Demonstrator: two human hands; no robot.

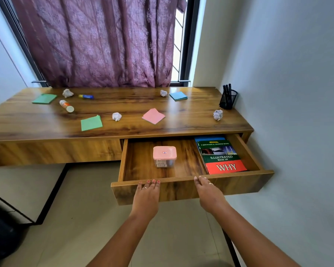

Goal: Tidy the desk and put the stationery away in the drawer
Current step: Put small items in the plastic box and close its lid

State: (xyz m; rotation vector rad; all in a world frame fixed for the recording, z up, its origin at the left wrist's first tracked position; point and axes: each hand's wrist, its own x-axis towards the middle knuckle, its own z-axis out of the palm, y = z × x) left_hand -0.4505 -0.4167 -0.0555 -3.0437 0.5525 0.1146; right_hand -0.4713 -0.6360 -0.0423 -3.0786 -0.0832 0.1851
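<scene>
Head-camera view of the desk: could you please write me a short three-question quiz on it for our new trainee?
1. True or false: the drawer is shut.
2. How many crumpled paper balls lie on the desk?
3. What sits in the drawer, left of the books? A) a pink-lidded box B) a stapler C) scissors
Key: 1 false; 2 four; 3 A.
</scene>
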